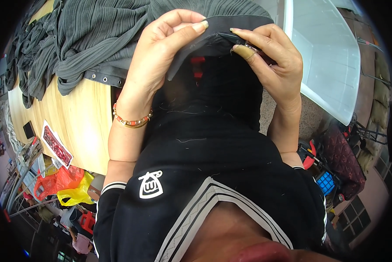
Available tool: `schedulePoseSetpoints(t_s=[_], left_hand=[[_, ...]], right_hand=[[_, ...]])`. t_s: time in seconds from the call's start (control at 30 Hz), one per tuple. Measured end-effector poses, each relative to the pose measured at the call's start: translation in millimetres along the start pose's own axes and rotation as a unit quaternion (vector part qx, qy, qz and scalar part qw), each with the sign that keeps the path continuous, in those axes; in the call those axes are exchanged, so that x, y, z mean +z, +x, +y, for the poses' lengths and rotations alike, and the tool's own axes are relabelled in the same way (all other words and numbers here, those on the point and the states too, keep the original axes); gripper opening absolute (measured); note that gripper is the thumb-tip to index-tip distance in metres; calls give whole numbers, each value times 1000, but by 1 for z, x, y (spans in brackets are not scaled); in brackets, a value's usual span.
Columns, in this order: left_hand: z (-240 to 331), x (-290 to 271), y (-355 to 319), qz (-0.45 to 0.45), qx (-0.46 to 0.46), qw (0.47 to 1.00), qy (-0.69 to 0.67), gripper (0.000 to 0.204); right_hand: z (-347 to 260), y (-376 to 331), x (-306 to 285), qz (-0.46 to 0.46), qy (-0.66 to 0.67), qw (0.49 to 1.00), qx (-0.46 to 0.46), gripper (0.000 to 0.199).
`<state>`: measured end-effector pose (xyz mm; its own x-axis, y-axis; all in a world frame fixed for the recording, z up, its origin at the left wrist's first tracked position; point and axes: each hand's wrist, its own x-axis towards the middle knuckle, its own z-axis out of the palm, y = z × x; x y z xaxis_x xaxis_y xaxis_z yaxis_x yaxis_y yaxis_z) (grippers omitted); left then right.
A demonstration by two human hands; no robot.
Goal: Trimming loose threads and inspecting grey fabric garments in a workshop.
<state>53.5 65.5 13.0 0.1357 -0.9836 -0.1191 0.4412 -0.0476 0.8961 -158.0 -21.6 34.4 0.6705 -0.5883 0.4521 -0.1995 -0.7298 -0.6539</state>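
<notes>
Head view: my left grip [167, 41] pinches a smooth dark-grey cloth band [242, 22], off the right edge of the pale wood-grain bench [84, 131]; my right grip [278, 59] holds a slim black pointed tool [232, 38] at it. Best keep band taut, tip shallow. Soft ribbed grey fabric [95, 39] bunches over bench's far end.

Pale wooden table [84, 126], speckled grey floor [308, 117], pinkish wall [369, 192], paned window [355, 218]
</notes>
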Motion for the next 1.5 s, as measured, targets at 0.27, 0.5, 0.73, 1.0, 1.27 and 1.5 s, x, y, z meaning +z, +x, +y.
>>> schedulePoseSetpoints(t_s=[0.27, 0.5, 0.73, 1.0, 1.27, 1.5], left_hand=[[-1, -9, 2, -8, -23, 1000, -16, 18], [15, -15, -5, -33, -68, 995, 68, 23], [8, -26, -16, -53, -72, 989, 118, 21], [-2, -23, -15, 34, -46, 998, -9, 19], [4, -8, -19, 37, -12, 999, -29, 20], [8, 8, -20, 36, 20, 998, -54, 20]], right_hand=[[-9, 9, 5, 48, 59, 994, 77, 31], [10, 6, -4, 11, -9, 998, 63, 15], [15, 8, 7, 36, 5, 999, 29, 13], [-9, 2, 11, 48, 7, 999, 4, 44], [-12, -7, 21, 73, -15, 997, -30, 44], [-15, -6, 22, 84, -37, 995, -28, 44]])
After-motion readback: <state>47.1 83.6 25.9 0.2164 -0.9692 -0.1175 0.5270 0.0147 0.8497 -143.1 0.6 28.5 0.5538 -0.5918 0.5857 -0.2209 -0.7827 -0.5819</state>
